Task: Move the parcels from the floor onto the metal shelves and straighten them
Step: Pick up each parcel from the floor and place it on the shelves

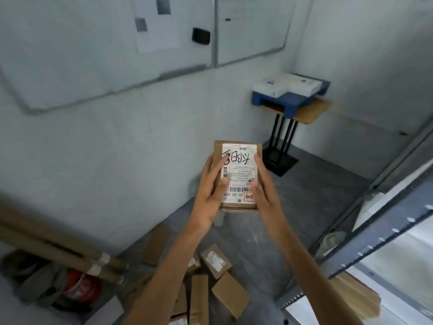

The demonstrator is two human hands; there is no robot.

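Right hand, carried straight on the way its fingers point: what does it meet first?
The right hand grips the parcel along its right edge. Past that the line looks free until the white wall, just left of the black stand; depth is hard to judge.

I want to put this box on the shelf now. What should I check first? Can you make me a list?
1. Grip: ok. The left hand and right hand hold the brown cardboard parcel with a white label by its two sides, off the floor.
2. Label in sight: ok. It faces the camera, with the writing upside down.
3. Shelf near: ok. The grey metal shelf stands at the right.
4. Free spot on that shelf: cannot tell. Only a blurred part shows.
5. Floor finished: not ok. More brown cardboard parcels lie on the grey floor below.
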